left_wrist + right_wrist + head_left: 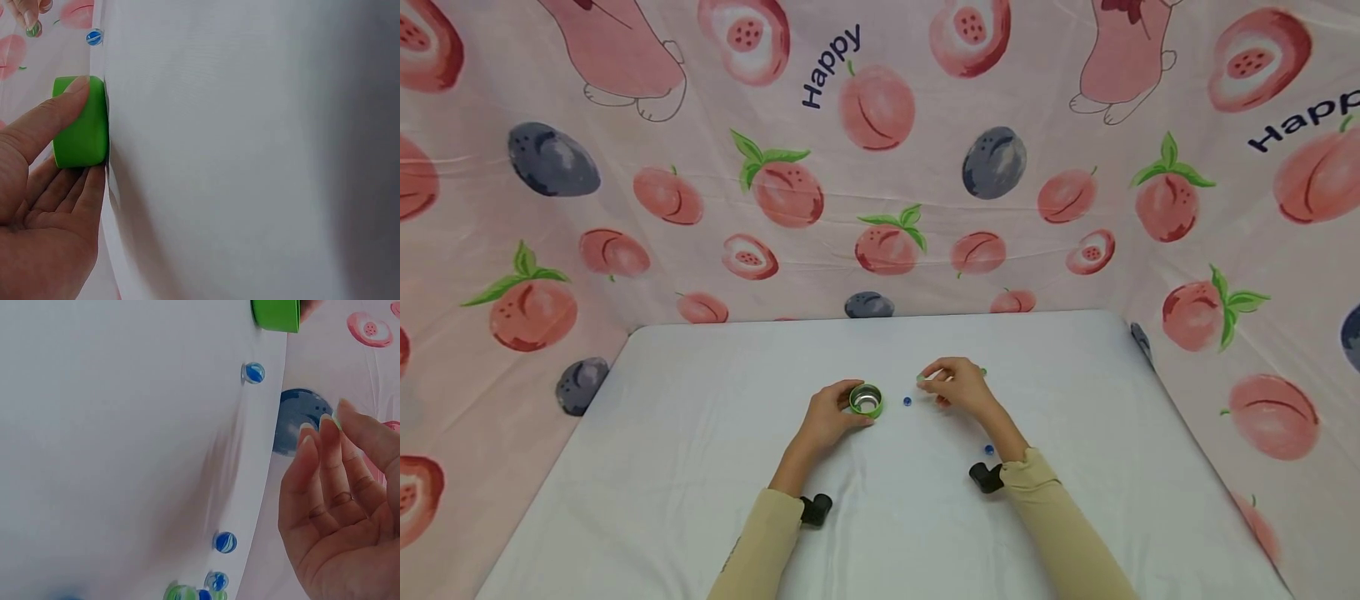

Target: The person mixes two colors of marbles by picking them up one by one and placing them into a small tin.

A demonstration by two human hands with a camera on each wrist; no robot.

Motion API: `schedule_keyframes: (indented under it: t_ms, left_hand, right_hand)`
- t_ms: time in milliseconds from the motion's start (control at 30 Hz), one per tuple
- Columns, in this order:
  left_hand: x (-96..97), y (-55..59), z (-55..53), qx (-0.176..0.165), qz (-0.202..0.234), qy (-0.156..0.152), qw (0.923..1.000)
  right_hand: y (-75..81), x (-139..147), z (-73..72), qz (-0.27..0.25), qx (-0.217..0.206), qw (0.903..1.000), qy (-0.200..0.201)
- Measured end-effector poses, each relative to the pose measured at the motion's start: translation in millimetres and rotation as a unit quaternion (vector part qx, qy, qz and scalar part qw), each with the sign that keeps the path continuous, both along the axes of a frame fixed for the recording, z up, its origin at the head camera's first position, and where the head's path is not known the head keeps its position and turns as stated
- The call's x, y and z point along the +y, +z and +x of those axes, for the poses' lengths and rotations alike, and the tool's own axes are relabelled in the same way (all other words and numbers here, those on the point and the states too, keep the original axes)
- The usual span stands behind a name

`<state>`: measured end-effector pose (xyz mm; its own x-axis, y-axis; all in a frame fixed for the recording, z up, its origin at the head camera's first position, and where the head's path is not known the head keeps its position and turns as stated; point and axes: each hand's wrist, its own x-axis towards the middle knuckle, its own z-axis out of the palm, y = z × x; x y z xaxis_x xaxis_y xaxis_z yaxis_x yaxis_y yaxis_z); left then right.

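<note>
My left hand (829, 417) grips a small round green bowl (81, 134) with a shiny metal inside, thumb on one side and fingers on the other. The bowl stands upright on the white cloth. To its right, my right hand (961, 389) pinches a green marble (34, 29) between thumb and fingertips, raised over the table. In the right wrist view the fingers hide most of that marble. A blue marble (907, 402) lies on the cloth between the bowl and my right hand.
Near my right wrist lies another blue marble (988, 450). Behind the right hand a green marble (983, 372) partly shows. The right wrist view has several more blue marbles (225, 542) and a green marble (182, 592). Fruit-print cloth (820, 275) hangs around the white table (700, 500).
</note>
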<state>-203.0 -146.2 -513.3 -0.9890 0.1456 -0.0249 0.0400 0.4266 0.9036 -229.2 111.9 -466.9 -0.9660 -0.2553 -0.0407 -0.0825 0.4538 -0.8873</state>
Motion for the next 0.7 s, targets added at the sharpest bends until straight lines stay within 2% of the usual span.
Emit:
schedule_keyframes:
  t_ms: [200,467,700]
  left_hand:
    - [0.2,-0.2,-0.4,0.0,-0.002,0.001,1.0]
    - [0.3,-1.4,-1.6,0.0,0.0,0.001,1.0]
    - [-0.3,-2.4,-3.0,-0.001,-0.002,-0.001,1.0]
  right_hand:
    - [-1.5,-9,-1.4,-0.002,0.001,1.0,0.004]
    - [-0.1,-20,1.8,-0.023,0.016,0.9989,0.037]
    - [-9.0,-31,-2.5,-0.015,-0.008,0.9993,0.034]
